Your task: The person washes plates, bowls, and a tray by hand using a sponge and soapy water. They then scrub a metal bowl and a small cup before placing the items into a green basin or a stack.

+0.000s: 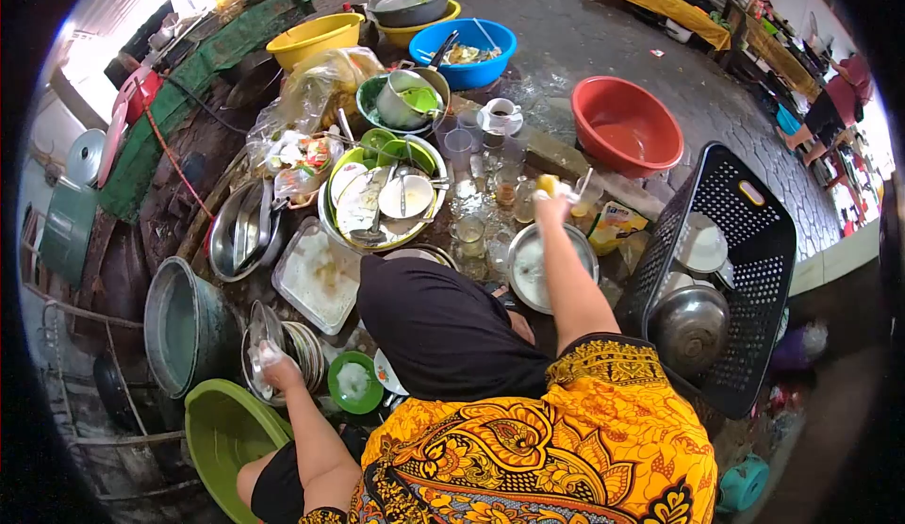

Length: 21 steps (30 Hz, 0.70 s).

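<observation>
My right hand (553, 205) is closed around a yellow, foamy sponge (548, 184), above several drinking glasses (506, 194) on the wet ground. Just below it stands a metal basin (529, 262) of whitish suds. On the left, my left hand (282, 371) is at a metal basin with stacked plates (304, 352); foam is on the fingers, and what they grip is too small to make out. Beside that stack sits a small green bowl of suds (353, 382). Dirty plates and bowls fill a large round basin (384, 194) in the middle.
A black crate (760, 270) with metal bowls stands right, a red basin (626, 128) beyond it. Blue (479, 73) and yellow basins (315, 38) lie ahead. Left are a metal pot (185, 331), a green tub (222, 439) and a tray (319, 274). Another person (842, 100) is far right.
</observation>
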{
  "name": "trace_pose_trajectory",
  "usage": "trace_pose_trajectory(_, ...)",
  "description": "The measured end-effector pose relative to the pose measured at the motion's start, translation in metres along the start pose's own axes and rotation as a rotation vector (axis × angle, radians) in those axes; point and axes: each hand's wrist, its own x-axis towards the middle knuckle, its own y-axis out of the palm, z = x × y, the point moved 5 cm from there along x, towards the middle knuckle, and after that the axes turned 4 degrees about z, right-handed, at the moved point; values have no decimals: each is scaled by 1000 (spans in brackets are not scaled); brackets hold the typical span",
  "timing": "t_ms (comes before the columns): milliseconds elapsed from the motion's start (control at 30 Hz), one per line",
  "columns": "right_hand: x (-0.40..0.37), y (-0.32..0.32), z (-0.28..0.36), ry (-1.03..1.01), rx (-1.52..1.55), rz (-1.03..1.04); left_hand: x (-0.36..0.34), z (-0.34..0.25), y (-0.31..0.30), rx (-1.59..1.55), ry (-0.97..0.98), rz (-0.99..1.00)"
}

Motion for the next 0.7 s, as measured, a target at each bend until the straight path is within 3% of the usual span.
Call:
trace_pose_trajectory(67,25,-11,-37,-42,-39,-52,2,34,31,27,-113,116)
trace_pose_trajectory(100,37,-13,-47,-54,-102,27,2,52,42,11,-185,141)
trace_pose_trajectory(200,48,-30,-23,-218,-353,-104,-8,44,36,195,-18,198)
trace_pose_trajectory(267,75,-26,-31,-176,-279,33,-15,41,33,263,66,243)
trace_pose_trajectory(300,85,-24,-28,-341,-330,-37,-16,39,31,191,49,263)
trace_pose_trajectory(333,97,-19,-43,-181,-322,38,-17,37,29,117,33,283)
trace_pose_trajectory(367,90,-30,-28,-22,-316,114,-19,34,26,43,14,303)
trace_pose_trajectory(467,85,-40,-9,-147,-370,-57,-22,22,11,2,30,191)
trace_pose_trajectory(633,7,-66,106,-656,-239,-207,-18,7,-18,-72,144,88)
trace_pose_trajectory(700,-19,-66,148,-714,-177,-136,-14,12,-19,-105,158,63)
